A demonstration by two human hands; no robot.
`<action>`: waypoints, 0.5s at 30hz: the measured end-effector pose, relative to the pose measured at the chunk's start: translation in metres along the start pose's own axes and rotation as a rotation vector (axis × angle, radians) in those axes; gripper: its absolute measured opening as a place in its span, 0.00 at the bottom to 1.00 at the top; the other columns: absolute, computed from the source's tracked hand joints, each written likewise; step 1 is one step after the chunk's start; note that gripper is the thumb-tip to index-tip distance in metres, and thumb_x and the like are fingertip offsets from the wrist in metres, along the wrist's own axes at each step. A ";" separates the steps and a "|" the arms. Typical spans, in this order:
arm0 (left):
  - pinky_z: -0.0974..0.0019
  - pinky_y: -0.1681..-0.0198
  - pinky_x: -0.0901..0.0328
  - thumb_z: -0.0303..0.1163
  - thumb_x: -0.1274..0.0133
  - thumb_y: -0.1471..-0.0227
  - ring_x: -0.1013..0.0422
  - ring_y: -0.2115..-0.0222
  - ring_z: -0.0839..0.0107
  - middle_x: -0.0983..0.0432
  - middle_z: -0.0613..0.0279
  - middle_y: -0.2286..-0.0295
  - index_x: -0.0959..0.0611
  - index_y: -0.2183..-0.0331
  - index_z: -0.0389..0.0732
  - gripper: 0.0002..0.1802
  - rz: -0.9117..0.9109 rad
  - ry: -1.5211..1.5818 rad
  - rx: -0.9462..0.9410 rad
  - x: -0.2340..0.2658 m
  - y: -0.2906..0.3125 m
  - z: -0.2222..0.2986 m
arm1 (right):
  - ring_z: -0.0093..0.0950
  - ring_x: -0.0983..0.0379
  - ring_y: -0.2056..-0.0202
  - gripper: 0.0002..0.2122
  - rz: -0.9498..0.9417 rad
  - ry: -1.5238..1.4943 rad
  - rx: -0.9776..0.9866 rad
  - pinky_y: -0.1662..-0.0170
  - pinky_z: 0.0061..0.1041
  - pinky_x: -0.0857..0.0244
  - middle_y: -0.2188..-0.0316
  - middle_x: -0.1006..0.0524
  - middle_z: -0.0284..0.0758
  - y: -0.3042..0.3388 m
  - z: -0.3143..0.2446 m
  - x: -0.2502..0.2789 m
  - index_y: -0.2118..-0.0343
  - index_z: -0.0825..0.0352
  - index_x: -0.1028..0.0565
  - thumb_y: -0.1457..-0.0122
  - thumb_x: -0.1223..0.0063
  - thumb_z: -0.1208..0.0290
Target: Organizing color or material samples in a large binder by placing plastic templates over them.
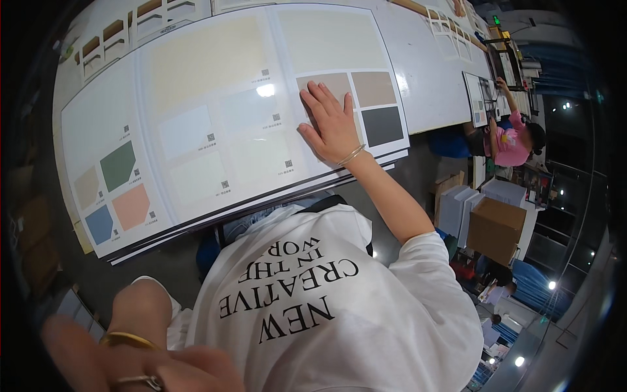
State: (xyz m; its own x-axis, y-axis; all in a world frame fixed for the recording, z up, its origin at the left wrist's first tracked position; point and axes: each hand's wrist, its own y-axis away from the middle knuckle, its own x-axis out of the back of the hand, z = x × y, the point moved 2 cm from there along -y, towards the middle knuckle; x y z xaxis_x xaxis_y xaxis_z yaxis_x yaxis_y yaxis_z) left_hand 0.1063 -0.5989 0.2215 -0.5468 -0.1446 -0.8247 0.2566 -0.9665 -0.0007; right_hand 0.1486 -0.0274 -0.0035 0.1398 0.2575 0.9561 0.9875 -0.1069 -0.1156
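A large fold-out colour sample board (215,196) lies on the white table in front of me. It carries pale cream and white panels, with smaller green, orange, blue, beige, taupe and dark grey swatches. My right hand (330,124) rests on its right section, over a taupe swatch, fingers stretched and slightly spread, holding nothing. A thin bangle circles that wrist. Close to the lens at the lower left is my left hand (173,367), with a ring and a gold bangle. It is blurred and cut off by the frame's edge, and is away from the board.
More boards lie stacked beneath the open one, their edges jutting toward me. White slotted frames (104,49) stand along the table's far side. At the right, a person in a pink top (511,145) works on a similar board (475,98). A cardboard box (493,228) sits beside white stacks.
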 end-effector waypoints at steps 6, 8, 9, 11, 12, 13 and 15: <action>0.61 0.63 0.45 0.39 0.48 0.45 0.39 0.74 0.70 0.31 0.66 0.79 0.34 0.62 0.42 0.15 -0.139 0.102 0.030 0.035 -0.089 0.037 | 0.38 0.50 0.34 0.29 0.023 0.005 -0.159 0.38 0.60 0.68 0.35 0.44 0.37 0.029 0.029 0.009 0.38 0.59 0.41 0.42 0.51 0.56; 0.61 0.62 0.44 0.38 0.49 0.44 0.38 0.74 0.70 0.31 0.66 0.78 0.34 0.62 0.42 0.15 -0.198 0.154 0.015 0.030 -0.139 0.019 | 0.38 0.50 0.34 0.29 0.028 0.037 -0.192 0.38 0.60 0.68 0.35 0.44 0.37 0.036 0.036 0.011 0.38 0.59 0.41 0.42 0.51 0.56; 0.60 0.62 0.44 0.38 0.49 0.44 0.38 0.73 0.70 0.31 0.66 0.78 0.34 0.61 0.42 0.15 -0.208 0.165 -0.001 0.038 -0.147 0.022 | 0.38 0.50 0.34 0.29 0.027 0.028 -0.194 0.38 0.61 0.68 0.35 0.43 0.37 0.036 0.036 0.009 0.38 0.60 0.40 0.42 0.51 0.55; 0.60 0.62 0.44 0.38 0.50 0.44 0.38 0.73 0.70 0.30 0.66 0.78 0.34 0.61 0.41 0.14 -0.158 0.123 -0.075 0.060 0.065 0.052 | 0.37 0.50 0.35 0.29 0.033 -0.031 -0.109 0.38 0.62 0.68 0.36 0.43 0.37 0.020 0.022 0.005 0.39 0.60 0.39 0.42 0.51 0.54; 0.59 0.61 0.44 0.37 0.50 0.44 0.37 0.72 0.70 0.30 0.65 0.78 0.34 0.60 0.41 0.14 -0.224 0.192 -0.123 0.104 0.103 0.047 | 0.37 0.50 0.34 0.30 0.015 0.010 -0.115 0.38 0.62 0.69 0.36 0.43 0.38 0.020 0.019 0.007 0.39 0.61 0.39 0.43 0.51 0.55; 0.59 0.60 0.44 0.37 0.51 0.43 0.37 0.72 0.70 0.30 0.65 0.78 0.34 0.60 0.41 0.14 -0.242 0.214 -0.132 0.097 0.046 0.040 | 0.37 0.50 0.34 0.30 0.012 0.000 -0.120 0.38 0.62 0.69 0.36 0.43 0.38 0.021 0.022 0.006 0.39 0.61 0.39 0.43 0.51 0.55; 0.58 0.60 0.43 0.37 0.52 0.43 0.37 0.71 0.70 0.29 0.65 0.78 0.34 0.60 0.41 0.14 -0.284 0.247 -0.142 0.103 0.015 0.043 | 0.37 0.50 0.34 0.30 0.018 0.004 -0.149 0.38 0.62 0.69 0.36 0.43 0.38 0.027 0.029 0.007 0.39 0.61 0.39 0.43 0.51 0.55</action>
State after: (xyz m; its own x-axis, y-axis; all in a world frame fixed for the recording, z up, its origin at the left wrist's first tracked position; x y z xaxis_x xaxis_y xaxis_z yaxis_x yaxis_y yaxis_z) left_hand 0.0192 -0.6372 0.1608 -0.4078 0.1958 -0.8918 0.2401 -0.9194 -0.3116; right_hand 0.1783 -0.0002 -0.0076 0.1567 0.2506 0.9553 0.9631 -0.2529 -0.0916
